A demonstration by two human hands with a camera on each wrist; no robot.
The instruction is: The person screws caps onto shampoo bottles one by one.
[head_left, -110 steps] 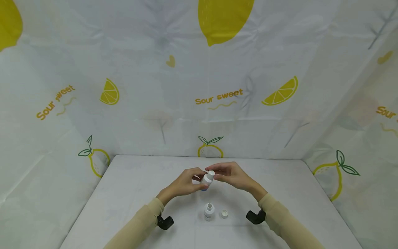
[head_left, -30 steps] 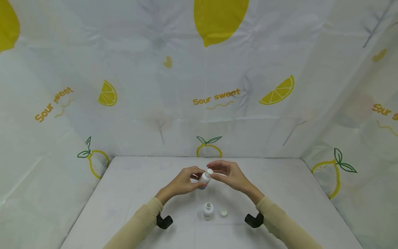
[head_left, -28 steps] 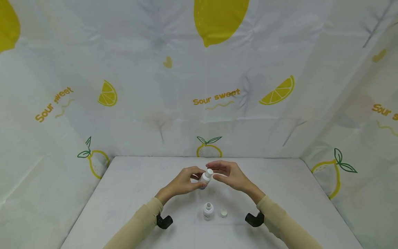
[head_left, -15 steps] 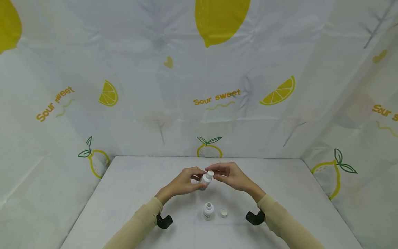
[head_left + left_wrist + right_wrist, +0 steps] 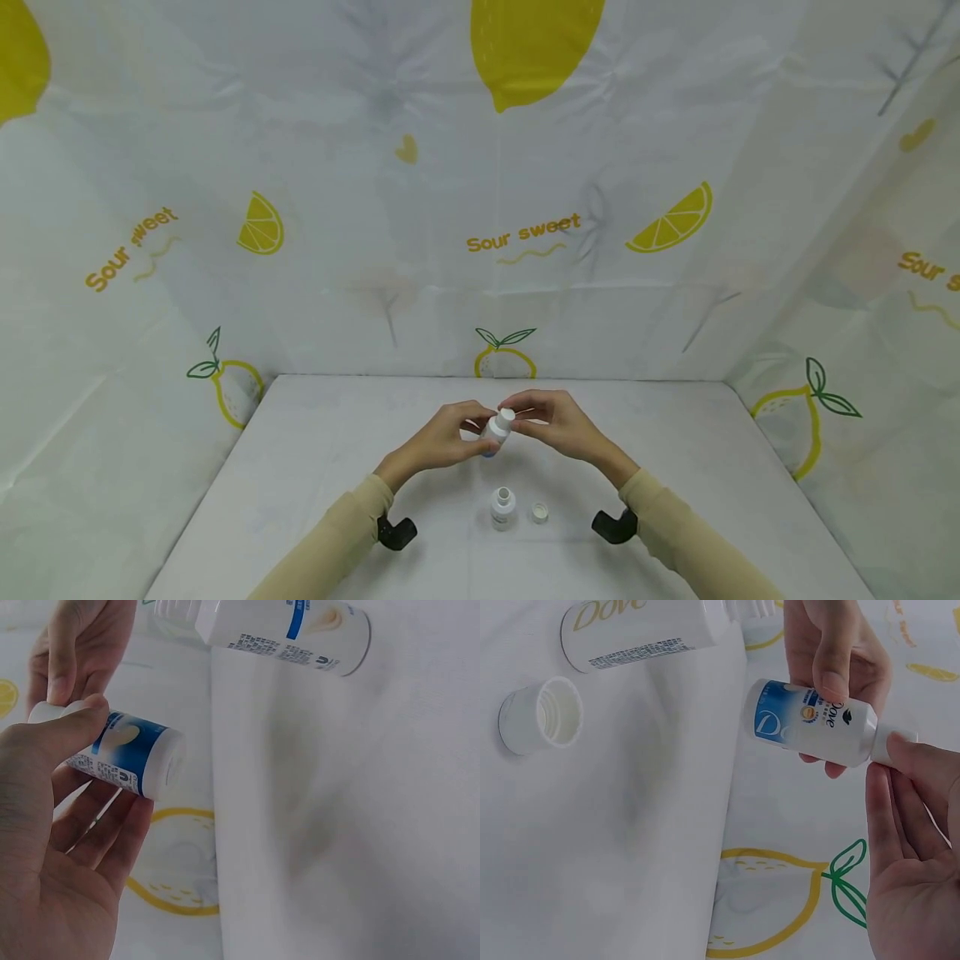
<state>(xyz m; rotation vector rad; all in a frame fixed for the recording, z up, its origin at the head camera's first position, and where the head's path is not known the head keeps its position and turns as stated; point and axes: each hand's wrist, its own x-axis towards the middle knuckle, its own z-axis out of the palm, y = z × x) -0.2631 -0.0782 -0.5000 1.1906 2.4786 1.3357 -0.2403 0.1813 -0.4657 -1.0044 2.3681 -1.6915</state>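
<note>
A small white Dove bottle (image 5: 814,724) with a blue label hangs tilted above the table, its neck up and toward the right. My left hand (image 5: 442,437) grips its body between thumb and fingers. On its neck sits a white cap (image 5: 507,415), which my right hand (image 5: 558,427) pinches between thumb and fingertips. Nearer to me stands a second white Dove bottle (image 5: 503,510), upright and uncapped, with its neck showing. Just right of it a loose white cap (image 5: 540,716) lies on the table with its threaded hollow facing up.
The white table (image 5: 315,500) ends at a hanging sheet (image 5: 337,208) printed with lemons, which also encloses both sides. A black wrist mount (image 5: 396,534) sticks out below the left sleeve, and another mount (image 5: 615,527) below the right.
My right thumb and fingers have parted from the held bottle's cap and come back to it, with small shifts of its tilt. The standing bottle and loose cap stay put.
</note>
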